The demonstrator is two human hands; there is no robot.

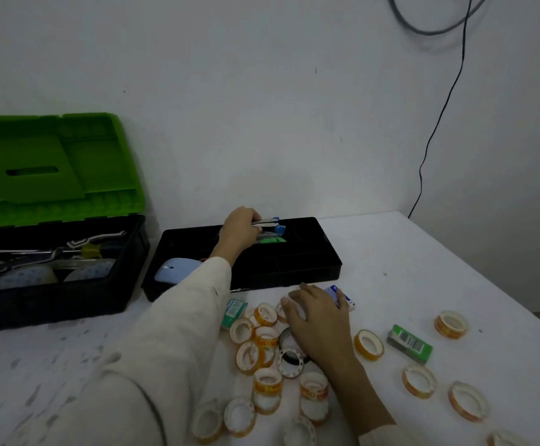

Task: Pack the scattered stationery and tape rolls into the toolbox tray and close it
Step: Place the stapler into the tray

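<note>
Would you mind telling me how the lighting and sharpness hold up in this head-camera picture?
Head view: dim, flat light with no glare, only a faint soft shadow on the wall behind the left hand. Head view: the black tray is so dark that its inside loses detail. Head view: the tape rolls in the foreground look soft and smeared.

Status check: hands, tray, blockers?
Left hand grips blue-and-silver item over black tray. Right hand rests open on tape rolls. Rolls scattered on table; toolbox lid up.
</note>
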